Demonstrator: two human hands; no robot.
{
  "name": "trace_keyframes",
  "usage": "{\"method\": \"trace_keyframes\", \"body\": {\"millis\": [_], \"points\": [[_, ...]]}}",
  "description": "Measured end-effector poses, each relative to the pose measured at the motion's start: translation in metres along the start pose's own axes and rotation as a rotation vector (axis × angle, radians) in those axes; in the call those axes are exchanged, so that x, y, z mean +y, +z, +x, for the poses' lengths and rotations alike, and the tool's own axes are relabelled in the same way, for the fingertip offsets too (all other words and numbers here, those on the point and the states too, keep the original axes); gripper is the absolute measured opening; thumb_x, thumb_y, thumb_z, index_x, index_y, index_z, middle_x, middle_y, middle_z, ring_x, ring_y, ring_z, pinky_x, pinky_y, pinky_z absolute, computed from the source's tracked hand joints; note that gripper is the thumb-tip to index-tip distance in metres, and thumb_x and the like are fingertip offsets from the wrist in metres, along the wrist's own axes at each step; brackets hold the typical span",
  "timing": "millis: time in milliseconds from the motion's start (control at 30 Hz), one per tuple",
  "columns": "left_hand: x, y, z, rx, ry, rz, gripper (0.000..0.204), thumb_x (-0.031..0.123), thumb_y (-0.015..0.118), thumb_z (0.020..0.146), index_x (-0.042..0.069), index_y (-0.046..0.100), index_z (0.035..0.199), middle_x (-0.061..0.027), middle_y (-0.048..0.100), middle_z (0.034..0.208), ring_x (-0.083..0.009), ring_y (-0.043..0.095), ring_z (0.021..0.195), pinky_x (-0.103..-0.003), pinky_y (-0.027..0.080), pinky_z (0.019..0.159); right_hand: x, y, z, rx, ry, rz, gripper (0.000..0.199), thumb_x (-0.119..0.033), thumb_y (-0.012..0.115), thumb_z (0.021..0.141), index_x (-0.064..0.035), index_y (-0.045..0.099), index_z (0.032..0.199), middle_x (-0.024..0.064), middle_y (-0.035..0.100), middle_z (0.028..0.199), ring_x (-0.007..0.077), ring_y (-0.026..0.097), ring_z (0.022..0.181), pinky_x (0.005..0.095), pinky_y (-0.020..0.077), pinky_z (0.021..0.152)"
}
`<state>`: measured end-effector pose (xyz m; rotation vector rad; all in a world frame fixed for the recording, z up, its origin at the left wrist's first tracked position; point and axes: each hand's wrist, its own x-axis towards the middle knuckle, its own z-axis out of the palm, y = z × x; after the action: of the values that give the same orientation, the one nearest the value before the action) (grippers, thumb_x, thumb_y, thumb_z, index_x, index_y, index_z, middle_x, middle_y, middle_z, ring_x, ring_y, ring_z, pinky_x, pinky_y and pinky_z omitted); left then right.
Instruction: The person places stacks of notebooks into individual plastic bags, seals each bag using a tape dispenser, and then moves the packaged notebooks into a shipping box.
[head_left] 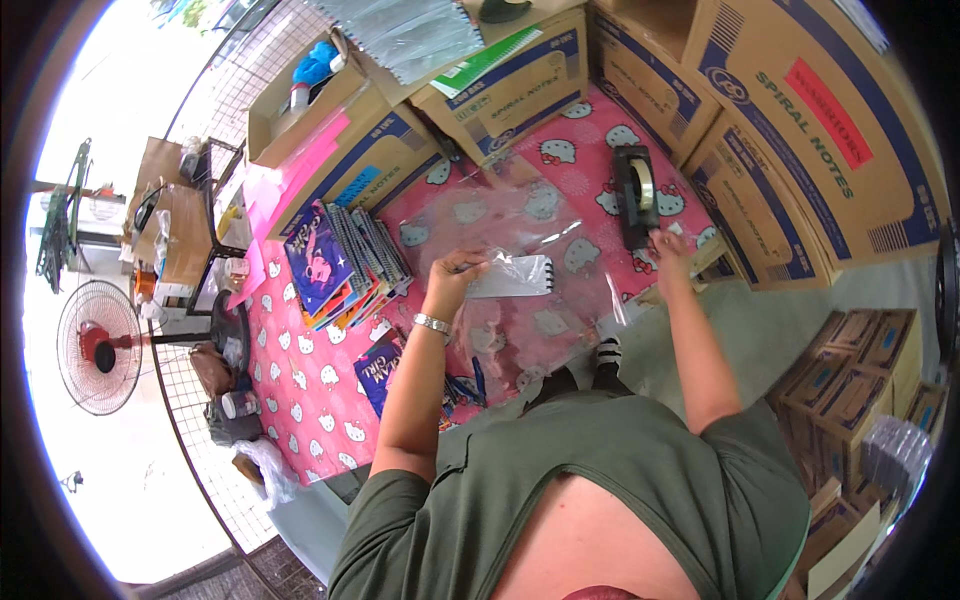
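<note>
My left hand (458,272) is closed on the edge of a small white spiral notebook (515,277) and the clear plastic around it. The notebook lies at the middle of the table, its black coil to the right. A wide clear plastic sheet (450,215) spreads under and beyond it. At the table's right side, my right hand (670,252) is by the near end of a black tape dispenser (634,215) with a roll of clear tape. Its fingers look pinched together; what they hold, if anything, is too small to make out.
Stacked purple-covered spiral notebooks (345,265) stand left of my left hand, with more notebooks (378,375) beside my forearm. Cardboard cartons (520,85) line the far and right sides of the pink patterned table (300,400). A fan (100,347) stands beyond the wire rack at left.
</note>
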<state>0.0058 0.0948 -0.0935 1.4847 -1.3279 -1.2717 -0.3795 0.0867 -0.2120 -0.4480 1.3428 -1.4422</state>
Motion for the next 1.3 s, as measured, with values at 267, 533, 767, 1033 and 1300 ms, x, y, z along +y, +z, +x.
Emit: {"method": "trace_keyframes", "body": {"millis": [267, 533, 767, 1033, 1300], "points": [[-0.009, 0.004, 0.01, -0.017, -0.162, -0.175, 0.012, 0.007, 0.07, 0.082, 0.001, 0.07, 0.092, -0.0006, 0.067, 0.082, -0.0077, 0.058, 0.071, -0.023, 0.045, 0.066, 0.066, 0.054, 0.015, -0.523, 0.642, 0.306, 0.005, -0.011, 0.056, 0.094, -0.009, 0.053, 0.097, -0.0033, 0.043, 0.069, 0.0077, 0.038, 0.052, 0.0218, 0.0275, 0.046], [-0.013, 0.009, 0.01, 0.054, -0.139, -0.325, 0.015, 0.0, 0.068, 0.08, 0.002, 0.065, 0.095, -0.0027, 0.066, 0.085, -0.0093, 0.059, 0.075, -0.023, 0.045, 0.071, -0.071, 0.298, -0.013, -1.733, -0.422, -1.761, 0.057, -0.06, 0.071, 0.075, -0.0037, 0.064, 0.081, 0.0029, 0.063, 0.081, 0.0194, 0.056, 0.07, 0.0362, 0.0428, 0.062], [-0.043, 0.009, 0.011, 0.018, 0.145, -0.066, 0.017, -0.003, 0.064, 0.082, 0.003, 0.065, 0.099, -0.0056, 0.062, 0.104, -0.018, 0.06, 0.089, -0.028, 0.048, 0.081, 0.038, 0.225, 0.031, -1.402, 0.539, -1.49, 0.062, -0.064, 0.064, 0.078, -0.0057, 0.066, 0.1, 0.0144, 0.067, 0.094, 0.0303, 0.063, 0.083, 0.0425, 0.048, 0.072], [-0.027, -0.022, -0.023, -0.017, 0.588, 0.648, 0.053, 0.011, 0.073, 0.072, 0.019, 0.06, 0.123, -0.0156, 0.049, 0.131, -0.0354, 0.049, 0.119, -0.04, 0.048, 0.094, 0.056, 0.072, -0.026, -0.89, -0.403, -1.242, 0.083, -0.019, 0.082, 0.064, -0.0065, 0.041, 0.135, 0.022, 0.047, 0.135, 0.038, 0.054, 0.117, 0.0429, 0.0485, 0.092], [-0.006, -0.032, -0.021, -0.051, 0.42, 0.649, 0.067, 0.013, 0.083, 0.064, 0.021, 0.057, 0.125, -0.0146, 0.044, 0.137, -0.0351, 0.048, 0.122, -0.043, 0.048, 0.097, 0.061, 0.123, -0.065, -0.732, -0.385, -0.932, 0.083, -0.024, 0.085, 0.064, -0.005, 0.042, 0.132, 0.0184, 0.061, 0.116, 0.033, 0.058, 0.112, 0.039, 0.0459, 0.095]]}}
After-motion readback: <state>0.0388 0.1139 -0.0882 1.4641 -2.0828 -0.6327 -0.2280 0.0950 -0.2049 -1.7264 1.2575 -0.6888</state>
